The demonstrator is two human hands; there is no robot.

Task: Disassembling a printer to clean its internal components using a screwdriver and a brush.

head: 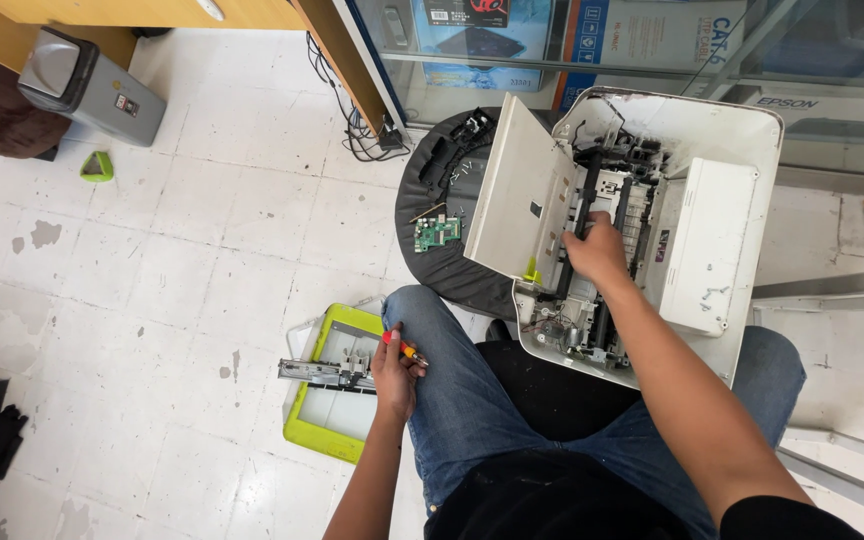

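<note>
Seated person working inside an opened white printer.

Head view: the right hand (597, 250) reaches into the printer (712, 230), fingers curled on a black bar of its mechanism; how firmly it grips is hard to tell. The printer rests partly on the right thigh and against a round black stool (432, 270), where a green circuit board (437, 233) lies. The left hand (394, 375), beside the left knee, is closed around a red-handled screwdriver (404, 349), above a lime-green tray (327, 425) on the floor.
</note>
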